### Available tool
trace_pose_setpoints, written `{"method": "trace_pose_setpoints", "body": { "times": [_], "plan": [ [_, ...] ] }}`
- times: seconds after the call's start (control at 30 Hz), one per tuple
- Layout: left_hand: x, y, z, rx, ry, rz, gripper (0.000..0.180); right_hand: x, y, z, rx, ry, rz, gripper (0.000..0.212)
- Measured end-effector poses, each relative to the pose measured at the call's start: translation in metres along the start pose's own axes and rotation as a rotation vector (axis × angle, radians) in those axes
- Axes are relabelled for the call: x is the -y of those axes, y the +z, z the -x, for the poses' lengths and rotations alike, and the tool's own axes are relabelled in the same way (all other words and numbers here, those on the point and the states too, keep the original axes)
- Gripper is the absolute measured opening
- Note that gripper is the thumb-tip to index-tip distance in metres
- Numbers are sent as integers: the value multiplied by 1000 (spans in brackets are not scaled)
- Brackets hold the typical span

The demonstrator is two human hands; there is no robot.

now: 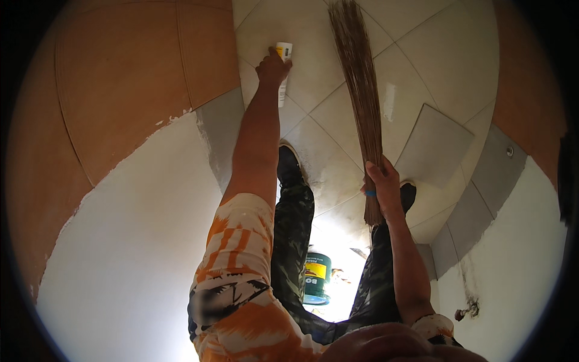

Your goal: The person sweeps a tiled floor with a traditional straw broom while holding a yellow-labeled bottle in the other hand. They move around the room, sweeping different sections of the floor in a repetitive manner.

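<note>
My left hand (273,67) reaches far forward and is closed on a slim white container (281,96) with a yellow patch near its top. Whether it is a bottle or a tube I cannot tell, as my fingers cover its middle. In my right hand (384,184) is a brown stick broom (357,72), gripped near its bound end by a blue band. Its long bristles point away from me, and their tips run out at the top of the view.
Beige tiles (325,151) cover the floor, and a loose grey tile (434,142) lies at the right. Orange-tiled walls (126,60) rise on both sides. Behind my legs stands a dark green bucket (316,274). A pipe fitting (467,312) juts from the right wall.
</note>
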State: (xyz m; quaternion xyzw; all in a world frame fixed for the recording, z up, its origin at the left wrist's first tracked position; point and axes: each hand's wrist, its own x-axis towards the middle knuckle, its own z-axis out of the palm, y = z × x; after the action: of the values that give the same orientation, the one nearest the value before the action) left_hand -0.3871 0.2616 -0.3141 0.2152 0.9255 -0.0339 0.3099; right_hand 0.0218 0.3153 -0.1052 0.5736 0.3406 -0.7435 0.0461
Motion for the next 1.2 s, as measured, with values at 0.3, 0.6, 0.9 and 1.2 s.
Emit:
{"method": "trace_pose_setpoints", "body": {
  "times": [0.3, 0.6, 0.9, 1.2],
  "plan": [
    [-150, -5, -52, -233, 219, 882, 49, -2, 4, 1, -26, -14, 43, 60],
    [-125, -82, -77, -331, -18, 1401, 21, -19, -15, 6, -37, -55, -43, 65],
    [-93, -61, 79, -103, -216, 1308, 18, -11, 3, 26, 64, -74, -119, 55],
    [-186, -56, -100, 406, -285, 2260, 72, -8, -3, 28, -52, 25, 50, 61]
  ]
}}
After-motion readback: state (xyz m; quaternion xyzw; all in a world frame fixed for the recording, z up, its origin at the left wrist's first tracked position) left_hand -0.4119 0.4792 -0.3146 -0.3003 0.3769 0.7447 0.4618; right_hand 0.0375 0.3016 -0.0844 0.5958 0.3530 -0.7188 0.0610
